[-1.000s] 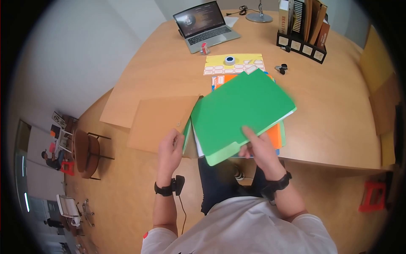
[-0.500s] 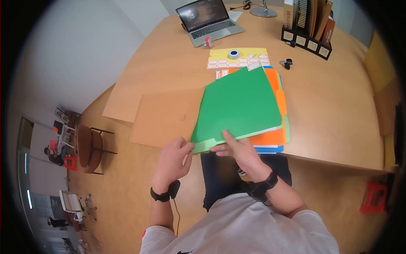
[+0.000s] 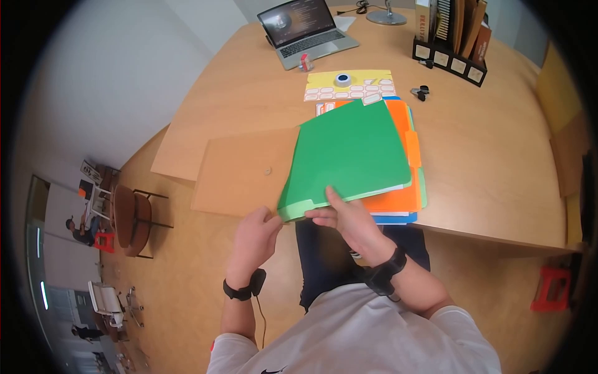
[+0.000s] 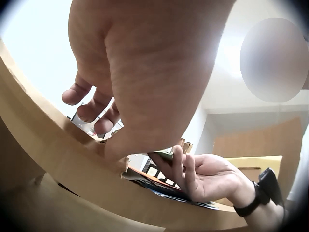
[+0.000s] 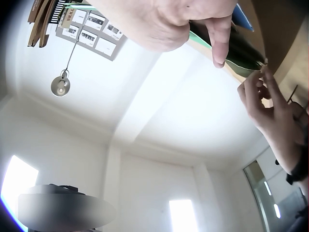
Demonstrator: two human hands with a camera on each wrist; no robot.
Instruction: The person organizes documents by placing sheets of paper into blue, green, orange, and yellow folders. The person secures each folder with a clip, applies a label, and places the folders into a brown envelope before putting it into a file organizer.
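A green folder (image 3: 352, 149) with papers inside lies slanted over a tan envelope (image 3: 243, 171) and a stack with an orange folder (image 3: 392, 202) and a blue one. My right hand (image 3: 355, 227) grips the green folder's near edge, thumb on top and fingers beneath. At the folder's near left corner, my left hand (image 3: 254, 240) pinches the edge where the envelope meets it; which layers it holds is unclear. In the right wrist view the left hand (image 5: 275, 106) has thumb and finger together at that corner.
Beyond the stack lies a yellow sheet (image 3: 317, 80) of labels with a white tape roll (image 3: 342, 80) on it. A laptop (image 3: 311, 47), black clips (image 3: 420, 93) and a black book rack (image 3: 450, 62) stand farther back. The desk's near edge (image 3: 498, 244) runs right.
The green folder has swung down and left, lowering over the stack beside the envelope. My left hand has come to its near left corner, and my right hand has moved left along its edge.
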